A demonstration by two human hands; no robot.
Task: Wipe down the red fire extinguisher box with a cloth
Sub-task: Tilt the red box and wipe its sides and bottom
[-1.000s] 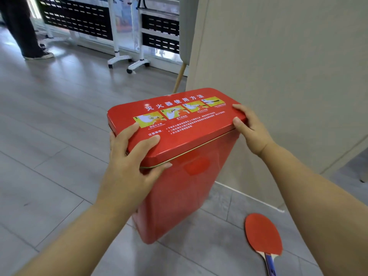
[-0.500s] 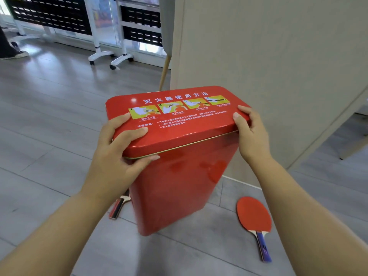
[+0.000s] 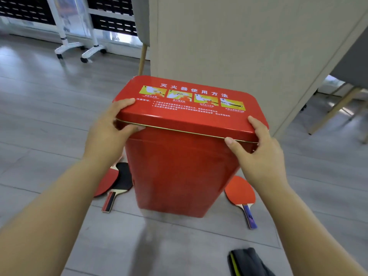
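The red fire extinguisher box (image 3: 183, 168) stands upright on the grey floor in front of a beige wall, its lid (image 3: 191, 108) printed with yellow instruction pictures and white text. My left hand (image 3: 109, 132) grips the lid's left end, fingers over the top and thumb under the rim. My right hand (image 3: 256, 154) grips the lid's right front corner the same way. No cloth is in sight.
Two table tennis paddles (image 3: 115, 182) lie left of the box base and a red one (image 3: 242, 196) lies to its right. A dark pouch (image 3: 247, 261) sits at the bottom edge. Chair legs (image 3: 334, 108) stand at right, rolling stands (image 3: 79, 48) far left.
The box has swung round to face me squarely and looks set down on the floor. Both hands kept hold of the lid. The paddles at left and the pouch came into sight.
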